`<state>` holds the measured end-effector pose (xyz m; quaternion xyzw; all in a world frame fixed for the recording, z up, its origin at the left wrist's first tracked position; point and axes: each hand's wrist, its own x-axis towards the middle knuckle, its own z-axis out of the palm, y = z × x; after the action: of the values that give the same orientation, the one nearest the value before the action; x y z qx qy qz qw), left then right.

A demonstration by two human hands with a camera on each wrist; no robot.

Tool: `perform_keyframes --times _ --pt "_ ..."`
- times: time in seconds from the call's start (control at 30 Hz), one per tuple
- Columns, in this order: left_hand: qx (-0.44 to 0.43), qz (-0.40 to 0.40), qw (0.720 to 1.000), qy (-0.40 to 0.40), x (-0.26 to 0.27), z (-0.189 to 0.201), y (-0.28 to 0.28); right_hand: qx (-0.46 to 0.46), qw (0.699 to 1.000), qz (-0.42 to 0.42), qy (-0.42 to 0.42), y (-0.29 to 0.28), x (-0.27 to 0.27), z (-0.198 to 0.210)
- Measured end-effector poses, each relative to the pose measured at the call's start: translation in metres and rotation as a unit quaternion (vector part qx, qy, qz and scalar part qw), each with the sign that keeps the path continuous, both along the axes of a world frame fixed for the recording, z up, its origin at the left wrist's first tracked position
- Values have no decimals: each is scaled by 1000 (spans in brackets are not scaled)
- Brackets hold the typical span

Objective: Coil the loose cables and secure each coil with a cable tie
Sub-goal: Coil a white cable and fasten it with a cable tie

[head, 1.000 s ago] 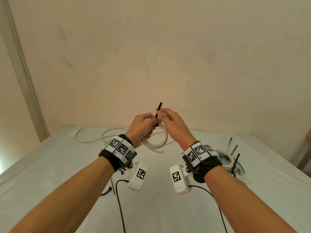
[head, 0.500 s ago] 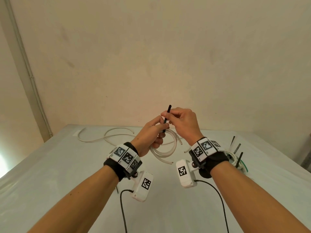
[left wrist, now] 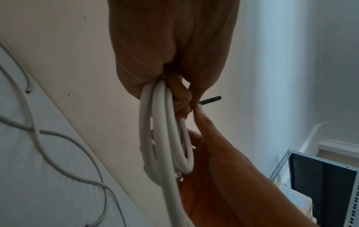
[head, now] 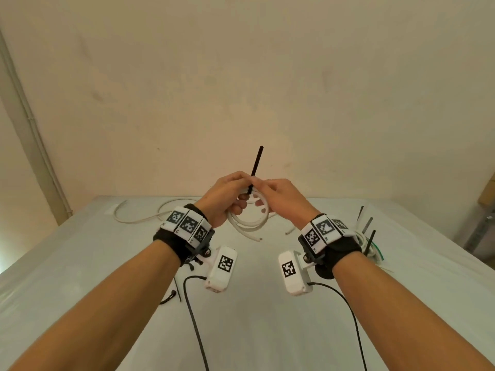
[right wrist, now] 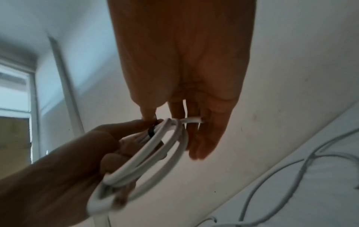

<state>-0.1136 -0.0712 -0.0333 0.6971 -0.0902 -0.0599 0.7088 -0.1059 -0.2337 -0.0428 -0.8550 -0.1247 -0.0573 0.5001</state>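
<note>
White cable coil (head: pixel 247 222) hangs gripped in the raised left hand (head: pixel 225 199) — right hand (head: pixel 281 195) pinches the black cable tie (head: pixel 255 164).

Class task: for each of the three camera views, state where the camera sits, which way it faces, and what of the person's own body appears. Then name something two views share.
Head: worn on the head, facing forward and down at the table; both forearms, left hand, right hand.
Left wrist: looks along the left hand at the white cable coil.
Right wrist: looks along the right hand at the coil; left hand opposite.
Shared: coil and black cable tie.
</note>
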Motion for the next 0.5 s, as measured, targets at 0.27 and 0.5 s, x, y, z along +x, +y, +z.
perform_keyframes --times 0.27,0.5 --pt "-29 67 997 20 11 -7 -9 -22 1000 -9 5 8 -13 -16" --pt "-31 85 996 16 11 -19 -16 -40 998 -39 -19 2 -10 -23"
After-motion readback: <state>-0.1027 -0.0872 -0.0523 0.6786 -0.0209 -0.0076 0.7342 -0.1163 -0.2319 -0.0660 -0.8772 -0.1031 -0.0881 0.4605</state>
